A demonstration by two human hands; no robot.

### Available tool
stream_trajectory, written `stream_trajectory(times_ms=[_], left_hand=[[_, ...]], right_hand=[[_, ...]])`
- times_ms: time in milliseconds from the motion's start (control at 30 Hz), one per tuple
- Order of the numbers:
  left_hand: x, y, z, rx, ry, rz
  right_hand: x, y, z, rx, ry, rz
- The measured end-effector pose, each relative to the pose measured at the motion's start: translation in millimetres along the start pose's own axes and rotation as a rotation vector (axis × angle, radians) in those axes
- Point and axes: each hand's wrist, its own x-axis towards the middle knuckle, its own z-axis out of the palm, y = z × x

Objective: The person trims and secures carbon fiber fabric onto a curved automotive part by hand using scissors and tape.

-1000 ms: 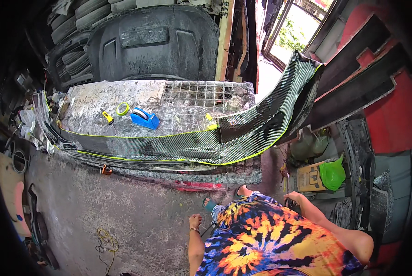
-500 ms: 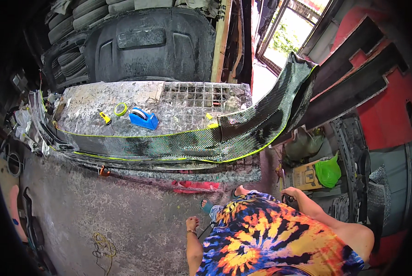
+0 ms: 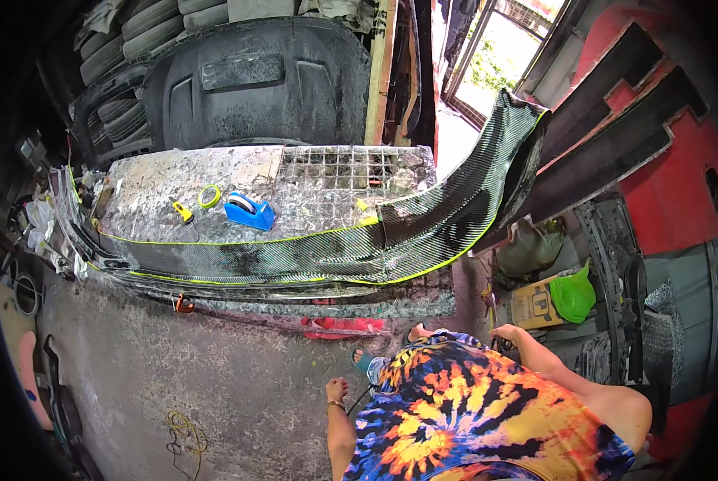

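Observation:
My left hand hangs low beside my body, fingers curled in, and nothing shows in it. A band circles that wrist, and a thin dark cord-like line runs between the arm and my shirt. My right hand is closed around a small dark thing, mostly hidden by the fingers. Ahead of both hands, apart from them, a long curved carbon-fibre panel with yellow tape along its edges lies across the near side of the worktable; its right end sweeps upward.
On the table are a blue tape dispenser, a yellow tape roll and a yellow cutter. An orange clamp sits at the near edge. A yellow cord lies on the floor. At right stand a cardboard box and a green bag.
The view has shifted very slightly. Both hands stay in nearly the same places, and the panel and the things on the table have not moved.

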Motion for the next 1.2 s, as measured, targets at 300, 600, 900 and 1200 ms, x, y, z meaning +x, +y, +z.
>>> stream_trajectory(times_ms=[300, 600, 900, 1200], left_hand=[[0, 3, 7, 0.103, 0.015, 0.037], [-48, -9, 51, 0.028, 0.089, -0.036], [-77, -2, 180, -0.055, 0.138, -0.079], [-105, 46, 294, 0.192, 0.097, -0.013]], right_hand=[[61, 76, -48, -0.270, 0.382, 0.069], [194, 234, -197, -0.290, 0.559, 0.595], [286, 301, -278, 0.210, 0.338, 0.422], [400, 270, -385, 0.450, 0.095, 0.049]])
